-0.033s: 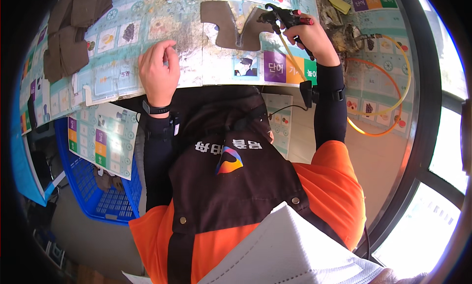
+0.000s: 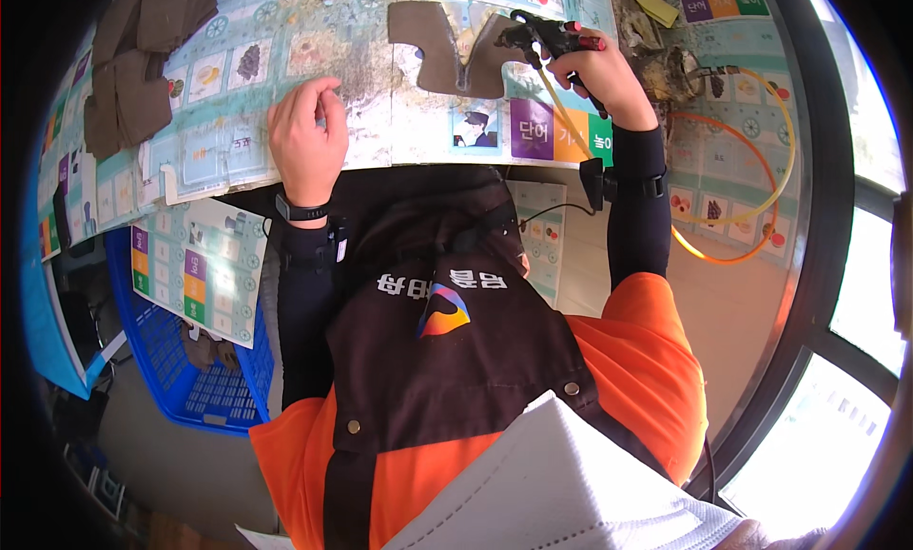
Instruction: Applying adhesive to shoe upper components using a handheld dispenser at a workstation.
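Note:
My right hand point(image 2: 613, 82) is closed around a black spray gun point(image 2: 550, 38) with red knobs, its nozzle pointing left. The nozzle is over the right part of a flat brown cut piece point(image 2: 433, 50), which has a V-shaped gap with a pale, yellowish edge. A yellowish hose point(image 2: 561, 101) runs down from the gun. My left hand point(image 2: 306, 141) rests on the worktop to the left of the brown piece, apart from it. Its fingers are loosely bent, the thumb is apart from them, and nothing shows in it.
Stacked brown pieces point(image 2: 128, 98) lie at the far left of the printed, stained worktop point(image 2: 371, 136). Below it stands a blue basket point(image 2: 181, 379) with brown pieces inside. Coiled yellow and orange hoses point(image 2: 775, 203) hang at the right, near a window frame point(image 2: 818, 331).
The spray gun has shifted very slightly to the left. Everything else looks the same.

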Demonstrator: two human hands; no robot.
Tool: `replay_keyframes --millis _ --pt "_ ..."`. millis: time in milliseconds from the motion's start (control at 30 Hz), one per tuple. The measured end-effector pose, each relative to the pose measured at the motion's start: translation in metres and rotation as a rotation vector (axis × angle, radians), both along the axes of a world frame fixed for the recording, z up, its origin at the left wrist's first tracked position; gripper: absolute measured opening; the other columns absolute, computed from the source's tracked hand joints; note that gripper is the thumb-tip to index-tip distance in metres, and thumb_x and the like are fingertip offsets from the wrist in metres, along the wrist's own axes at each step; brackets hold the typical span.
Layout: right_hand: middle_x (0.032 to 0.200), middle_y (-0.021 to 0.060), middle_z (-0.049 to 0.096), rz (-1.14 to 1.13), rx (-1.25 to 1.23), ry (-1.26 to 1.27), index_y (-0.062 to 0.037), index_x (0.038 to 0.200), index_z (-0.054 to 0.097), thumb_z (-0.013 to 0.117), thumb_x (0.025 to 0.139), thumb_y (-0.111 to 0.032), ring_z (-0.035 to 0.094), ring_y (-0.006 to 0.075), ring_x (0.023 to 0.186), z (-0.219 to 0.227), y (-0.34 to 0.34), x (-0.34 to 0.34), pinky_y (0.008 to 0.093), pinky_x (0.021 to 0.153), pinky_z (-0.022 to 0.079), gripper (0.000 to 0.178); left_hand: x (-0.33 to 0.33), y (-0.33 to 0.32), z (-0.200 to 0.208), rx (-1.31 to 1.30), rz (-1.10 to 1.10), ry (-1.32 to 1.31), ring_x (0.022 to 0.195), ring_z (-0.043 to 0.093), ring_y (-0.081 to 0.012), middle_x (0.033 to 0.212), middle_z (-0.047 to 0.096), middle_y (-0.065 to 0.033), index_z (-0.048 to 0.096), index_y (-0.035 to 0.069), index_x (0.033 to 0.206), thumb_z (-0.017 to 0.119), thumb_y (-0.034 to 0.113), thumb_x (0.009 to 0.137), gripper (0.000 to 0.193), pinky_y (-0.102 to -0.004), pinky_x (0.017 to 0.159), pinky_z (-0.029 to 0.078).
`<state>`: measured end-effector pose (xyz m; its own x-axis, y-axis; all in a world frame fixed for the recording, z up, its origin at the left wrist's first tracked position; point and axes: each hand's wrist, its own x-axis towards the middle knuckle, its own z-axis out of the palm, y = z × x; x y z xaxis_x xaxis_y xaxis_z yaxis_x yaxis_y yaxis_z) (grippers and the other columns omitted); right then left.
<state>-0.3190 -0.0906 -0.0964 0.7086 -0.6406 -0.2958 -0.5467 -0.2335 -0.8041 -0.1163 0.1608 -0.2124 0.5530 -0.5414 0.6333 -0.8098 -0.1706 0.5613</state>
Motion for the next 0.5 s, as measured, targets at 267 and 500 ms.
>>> replay_keyframes --millis 267,500 --pt "0.058 0.0037 0.055 0.100 0.087 0.028 0.0021 0.079 0.063 0.064 0.067 -0.003 0.050 0.0120 0.054 0.005 0.021 -0.005 0.0269 0.052 0.037 0.013 0.000 0.000 -0.001 -0.003 0.020 0.015 0.061 0.055 -0.0187 0.069 0.059 -0.0021 0.066 0.010 0.090 0.060 0.005 0.084 0.010 -0.0330 0.065 0.041" --pt "0.058 0.0040 0.054 0.103 0.054 0.140 0.0037 0.080 0.062 0.064 0.065 -0.002 0.048 0.0106 0.054 0.002 0.031 -0.014 0.0256 0.051 0.036 0.016 0.000 0.000 -0.002 0.004 0.008 0.000 0.061 0.055 -0.0185 0.069 0.059 -0.0021 0.066 0.010 0.090 0.060 0.005 0.083 0.011 -0.0331 0.065 0.041"
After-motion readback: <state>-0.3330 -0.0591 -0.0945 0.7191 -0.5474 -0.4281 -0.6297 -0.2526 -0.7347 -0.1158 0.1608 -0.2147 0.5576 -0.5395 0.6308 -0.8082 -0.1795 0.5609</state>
